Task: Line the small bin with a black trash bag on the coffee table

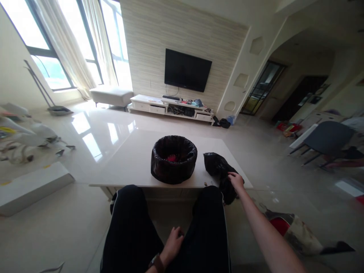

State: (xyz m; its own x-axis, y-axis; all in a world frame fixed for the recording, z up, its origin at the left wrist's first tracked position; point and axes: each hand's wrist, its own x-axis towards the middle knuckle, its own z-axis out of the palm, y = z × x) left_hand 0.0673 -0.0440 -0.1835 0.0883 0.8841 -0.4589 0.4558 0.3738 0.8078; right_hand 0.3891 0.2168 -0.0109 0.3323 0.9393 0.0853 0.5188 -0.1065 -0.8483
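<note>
A round bin (173,172) lined with a black plastic bag stands near the front edge of the white table. Something red (171,157) shows inside it. To its right lies a crumpled black plastic bag (217,165), partly hanging over the table edge. My right hand (236,181) has its fingers closed on this bag. My left hand (174,241) rests low between my legs, its fingers curled and nothing visible in them. A tiny light-brown scrap (205,184) lies by the table edge, near the bag.
My knees are against the front of the white table (125,167). A white box (34,187) lies on the floor at left. On the right floor are a bag with red lining (301,235) and a grey chair (327,140). A TV cabinet (148,106) stands at the far wall.
</note>
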